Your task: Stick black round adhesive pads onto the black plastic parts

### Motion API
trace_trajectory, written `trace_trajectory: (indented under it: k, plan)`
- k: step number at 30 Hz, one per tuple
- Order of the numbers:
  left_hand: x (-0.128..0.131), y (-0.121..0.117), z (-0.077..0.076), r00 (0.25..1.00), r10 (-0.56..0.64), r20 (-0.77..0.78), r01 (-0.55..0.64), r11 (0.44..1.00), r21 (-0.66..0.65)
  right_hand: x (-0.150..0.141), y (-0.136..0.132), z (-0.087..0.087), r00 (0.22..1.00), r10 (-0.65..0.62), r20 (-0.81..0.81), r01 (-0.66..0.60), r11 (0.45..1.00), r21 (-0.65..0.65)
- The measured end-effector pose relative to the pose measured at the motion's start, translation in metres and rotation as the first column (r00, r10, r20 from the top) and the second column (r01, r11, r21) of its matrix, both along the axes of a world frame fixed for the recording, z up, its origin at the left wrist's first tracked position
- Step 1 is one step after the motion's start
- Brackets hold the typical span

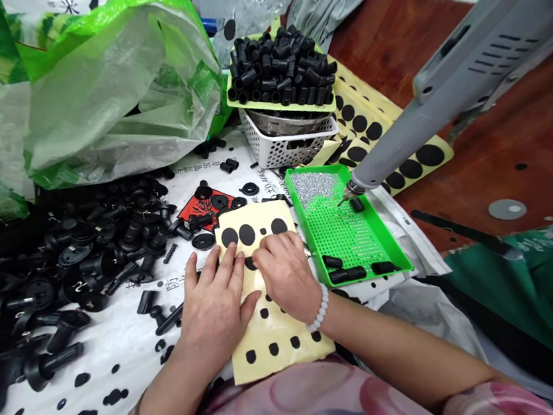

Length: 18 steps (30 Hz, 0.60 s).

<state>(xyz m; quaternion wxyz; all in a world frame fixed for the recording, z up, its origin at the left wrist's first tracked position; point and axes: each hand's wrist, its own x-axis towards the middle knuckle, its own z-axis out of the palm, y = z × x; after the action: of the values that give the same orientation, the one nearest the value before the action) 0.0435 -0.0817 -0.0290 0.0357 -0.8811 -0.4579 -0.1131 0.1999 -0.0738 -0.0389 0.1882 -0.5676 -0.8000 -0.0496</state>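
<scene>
A pale yellow backing sheet (284, 360) bearing black round stickers and small black squares lies in front of me. My left hand (212, 301) rests flat on its left side, fingers spread. The fingers of my right hand (286, 269) are closed in a pinch at the edge of a black round sticker (250, 263) in the second row; the fingertips partly hide it. More round stickers (246, 235) show along the sheet's top edge. Right of the sheet sits a green perforated tray (316, 229) holding small silver pieces (316, 184) and several short black tubes (349, 274).
Black plastic parts (91, 248) are heaped on the left, below a green-and-white plastic bag (109, 100). Many black tubes (285, 66) fill a tray above a white basket (279, 146). A grey electric screwdriver (415, 108) hangs over the green tray. Further sticker sheets (385, 155) lie behind.
</scene>
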Motion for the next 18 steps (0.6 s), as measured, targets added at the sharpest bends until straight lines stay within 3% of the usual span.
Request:
trace_trajectory:
  k: [6, 8, 10, 12, 14, 16, 18]
  plan:
    - [0.001, -0.001, 0.001, 1.000, 0.005, 0.012, -0.004, 1.000, -0.029, 0.008, -0.020, -0.001, 0.991, 0.000, -0.132, 0.003, 1.000, 0.025]
    - [0.000, -0.001, 0.000, 1.000, 0.002, 0.018, -0.002, 1.000, -0.022, 0.012, -0.023, 0.003, 0.969, 0.022, -0.247, -0.027, 1.000, -0.015]
    - [-0.001, 0.000, -0.002, 1.000, -0.003, 0.031, 0.004, 1.000, -0.013, 0.016, -0.024, 0.007, 0.896, 0.016, -0.443, -0.055, 0.996, -0.073]
    - [-0.004, 0.002, -0.002, 0.997, -0.023, 0.069, 0.024, 1.000, -0.009, 0.019, -0.021, 0.013, 0.731, -0.039, -0.681, -0.085, 0.985, -0.148]
    - [-0.009, 0.002, 0.001, 0.984, -0.059, 0.166, 0.060, 0.998, 0.004, 0.022, -0.018, 0.020, 0.462, -0.171, -0.870, -0.155, 0.951, -0.268]
    - [-0.012, 0.001, 0.007, 0.937, -0.076, 0.340, 0.070, 0.997, 0.029, 0.023, -0.016, 0.028, 0.173, -0.366, -0.914, -0.297, 0.866, -0.403]
    - [-0.013, -0.001, 0.016, 0.827, -0.012, 0.562, 0.039, 0.999, -0.038, 0.022, -0.016, 0.036, -0.016, -0.536, -0.844, -0.448, 0.758, -0.473]
